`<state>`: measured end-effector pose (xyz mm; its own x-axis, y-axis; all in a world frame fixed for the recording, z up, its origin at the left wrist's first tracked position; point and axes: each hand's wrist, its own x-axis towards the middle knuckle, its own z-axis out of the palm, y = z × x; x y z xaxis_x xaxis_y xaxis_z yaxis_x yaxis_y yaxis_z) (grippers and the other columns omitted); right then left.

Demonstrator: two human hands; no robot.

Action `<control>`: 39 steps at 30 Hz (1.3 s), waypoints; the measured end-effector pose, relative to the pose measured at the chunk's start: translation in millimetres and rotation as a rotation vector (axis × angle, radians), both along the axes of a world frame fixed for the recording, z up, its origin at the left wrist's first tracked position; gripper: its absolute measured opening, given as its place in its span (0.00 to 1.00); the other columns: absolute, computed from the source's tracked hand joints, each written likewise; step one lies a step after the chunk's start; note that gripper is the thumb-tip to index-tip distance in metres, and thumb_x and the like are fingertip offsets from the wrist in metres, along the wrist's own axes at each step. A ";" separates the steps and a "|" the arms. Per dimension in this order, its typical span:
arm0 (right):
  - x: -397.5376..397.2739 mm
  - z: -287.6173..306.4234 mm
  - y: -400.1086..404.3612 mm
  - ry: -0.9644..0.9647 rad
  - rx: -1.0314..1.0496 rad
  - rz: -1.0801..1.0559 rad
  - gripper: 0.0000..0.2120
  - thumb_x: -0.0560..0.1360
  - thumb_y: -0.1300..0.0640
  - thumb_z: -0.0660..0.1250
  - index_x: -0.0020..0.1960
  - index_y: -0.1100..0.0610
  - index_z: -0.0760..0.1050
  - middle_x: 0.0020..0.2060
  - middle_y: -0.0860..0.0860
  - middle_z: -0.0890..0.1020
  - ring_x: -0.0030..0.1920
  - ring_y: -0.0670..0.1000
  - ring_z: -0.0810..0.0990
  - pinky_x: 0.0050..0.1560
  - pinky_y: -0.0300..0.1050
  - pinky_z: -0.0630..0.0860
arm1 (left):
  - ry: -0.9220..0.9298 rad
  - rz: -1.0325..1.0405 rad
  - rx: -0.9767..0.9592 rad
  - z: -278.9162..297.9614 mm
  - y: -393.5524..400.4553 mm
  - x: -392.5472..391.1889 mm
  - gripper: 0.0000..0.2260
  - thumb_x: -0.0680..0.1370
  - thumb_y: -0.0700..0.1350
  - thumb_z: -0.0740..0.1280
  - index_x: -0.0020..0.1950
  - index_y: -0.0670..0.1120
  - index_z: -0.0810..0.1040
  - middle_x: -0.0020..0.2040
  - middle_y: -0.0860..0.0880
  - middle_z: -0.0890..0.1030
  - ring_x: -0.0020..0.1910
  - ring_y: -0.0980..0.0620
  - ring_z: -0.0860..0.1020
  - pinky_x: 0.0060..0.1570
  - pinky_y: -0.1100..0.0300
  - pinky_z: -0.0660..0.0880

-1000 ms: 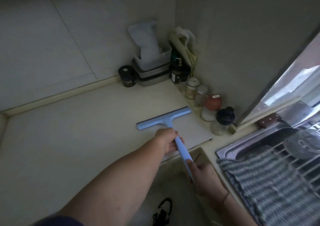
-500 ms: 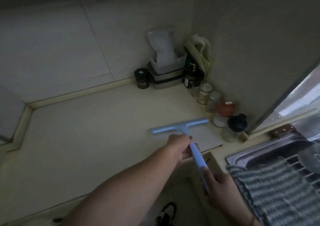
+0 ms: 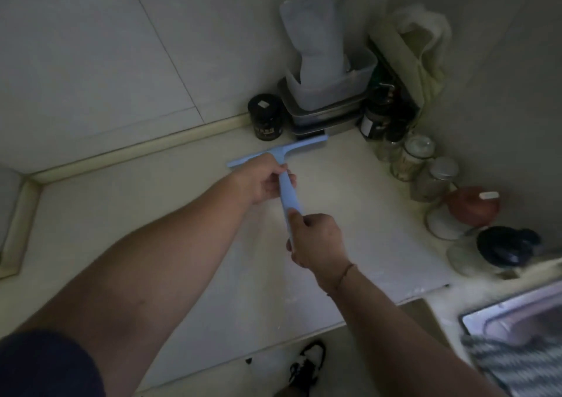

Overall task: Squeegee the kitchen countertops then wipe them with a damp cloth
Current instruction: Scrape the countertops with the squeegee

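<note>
Gripping squeegee [image 3: 289, 168] handle with both hands: left hand [image 3: 263, 180] nearer blade, right hand [image 3: 316, 241] behind. Blade sits just beside black jar [image 3: 265, 117]; pushing further likely topples it.

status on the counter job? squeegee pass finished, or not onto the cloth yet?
Done: nothing can be confirmed; the countertop is too dim to show cleared strips. In hand: both hands grip the blue squeegee, left hand near the blade, right hand lower on the handle, blade set near the back wall beside the black jar. Left: further squeegee strokes likely, then the damp wipe; neither hand holds a cloth.
</note>
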<state>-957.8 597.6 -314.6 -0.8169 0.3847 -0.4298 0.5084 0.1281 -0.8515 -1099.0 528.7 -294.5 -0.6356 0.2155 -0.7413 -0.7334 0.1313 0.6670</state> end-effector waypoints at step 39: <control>5.6 40.2 -144.9 -0.013 -0.220 0.019 0.20 0.79 0.52 0.62 0.33 0.63 0.77 0.25 0.56 0.74 0.20 0.51 0.67 0.20 0.35 0.62 | 0.057 0.171 0.095 12.9 -163.1 15.9 0.06 0.81 0.40 0.62 0.45 0.40 0.74 0.29 0.45 0.81 0.24 0.52 0.80 0.25 0.60 0.78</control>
<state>-952.3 452.7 -274.5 -0.8167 0.2651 -0.5125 0.5191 -0.0500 -0.8532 -1083.0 365.6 -281.6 -0.7092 0.1678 -0.6848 -0.7004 -0.0571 0.7114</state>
